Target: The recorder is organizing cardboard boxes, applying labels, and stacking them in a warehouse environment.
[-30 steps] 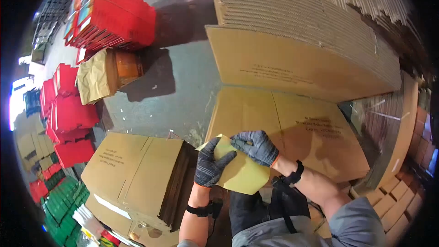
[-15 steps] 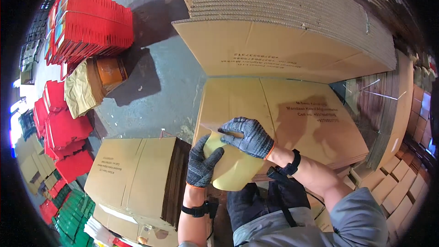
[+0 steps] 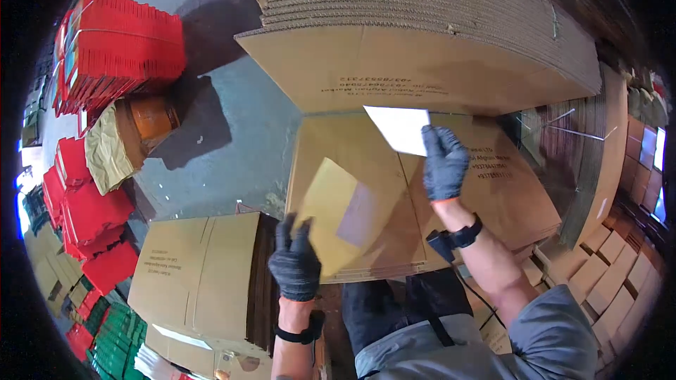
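My right hand (image 3: pixel 446 167), in a dark grey knit glove, is raised over the flat cardboard stack (image 3: pixel 514 222) in front of me. Its fingers are closed on the edge of a white paper sheet (image 3: pixel 398 129). A yellow paper sheet (image 3: pixel 325 200) with a pale purplish rectangle on it is over the stack's left half; whether it lies flat or hovers, I cannot tell. Beside that sheet's left edge is my left hand (image 3: pixel 296 267), gloved the same way, slightly blurred, its fingers apart and apparently holding nothing.
Folded cardboard in a tall pile (image 3: pixel 422 63) stands just beyond the stack. A second pile of flat cartons (image 3: pixel 197 274) is at the lower left. Bundled red folded sheets (image 3: pixel 127 39) and an orange-brown tape-like roll (image 3: pixel 151 118) sit on the floor at far left.
My hands have moved apart. The right one moved up and right with the white sheet; the left moved slightly down and left. The yellow sheet, earlier between both hands, now is over the stack.
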A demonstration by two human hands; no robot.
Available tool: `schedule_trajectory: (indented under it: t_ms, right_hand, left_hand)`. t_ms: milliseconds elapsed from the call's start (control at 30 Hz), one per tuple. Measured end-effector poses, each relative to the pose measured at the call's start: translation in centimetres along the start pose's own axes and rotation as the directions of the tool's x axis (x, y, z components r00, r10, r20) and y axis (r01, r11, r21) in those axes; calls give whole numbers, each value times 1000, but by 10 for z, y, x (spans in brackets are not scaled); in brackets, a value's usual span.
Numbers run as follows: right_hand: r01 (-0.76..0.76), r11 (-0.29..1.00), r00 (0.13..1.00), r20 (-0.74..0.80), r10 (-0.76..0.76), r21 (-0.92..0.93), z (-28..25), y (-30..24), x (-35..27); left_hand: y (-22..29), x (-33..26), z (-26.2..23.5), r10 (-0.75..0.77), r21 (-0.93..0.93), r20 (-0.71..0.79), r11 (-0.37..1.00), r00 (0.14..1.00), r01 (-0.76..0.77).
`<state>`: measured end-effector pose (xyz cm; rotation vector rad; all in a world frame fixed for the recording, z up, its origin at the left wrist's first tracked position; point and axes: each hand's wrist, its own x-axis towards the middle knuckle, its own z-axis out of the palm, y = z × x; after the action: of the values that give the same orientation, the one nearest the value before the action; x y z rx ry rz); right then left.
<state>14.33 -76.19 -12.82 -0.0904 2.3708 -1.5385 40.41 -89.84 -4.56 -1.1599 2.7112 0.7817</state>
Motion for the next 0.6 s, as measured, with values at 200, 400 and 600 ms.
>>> schedule_trajectory:
  t_ms: [200, 400, 600]
  right_hand:
    - [746, 665, 574, 481, -663, 26, 37, -39, -73]
    - [750, 646, 301, 795, -527, 144, 36, -34, -64]
    - [555, 831, 540, 778, -322, -41, 45, -22, -10]
  left_hand:
    - [39, 14, 26, -172, -830, 255, 465, 951, 307]
    - [11, 10, 51, -388, -776, 425, 310, 818, 550]
    - [5, 1, 39, -360, -791, 427, 297, 830, 535]
